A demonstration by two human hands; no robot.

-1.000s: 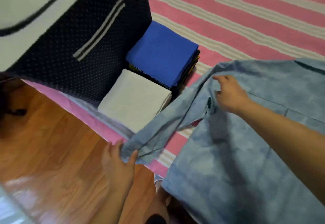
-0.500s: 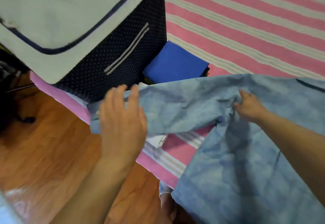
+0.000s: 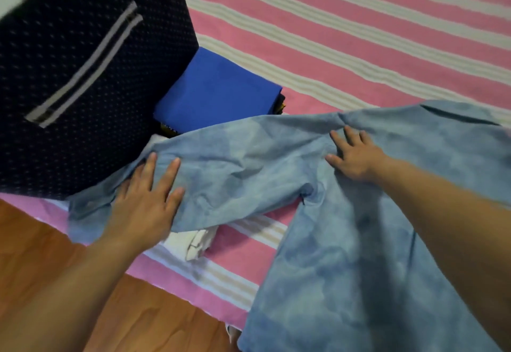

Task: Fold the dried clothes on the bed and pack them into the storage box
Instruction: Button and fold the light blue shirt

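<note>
Sleeve spread flat on the bed, both palms down.

Landmark: storage box, far left. Just right of its lower corner, left hand lies fingers-spread on the blue shirt sleeve; right hand, further right, presses flat near the shoulder, gripping nothing. Cloth looks light, limp, crease-prone; best taken at cuff and shoulder seam. Blue folded stack against the box; white folded piece mostly covered; shirt's right side cut off.
</note>
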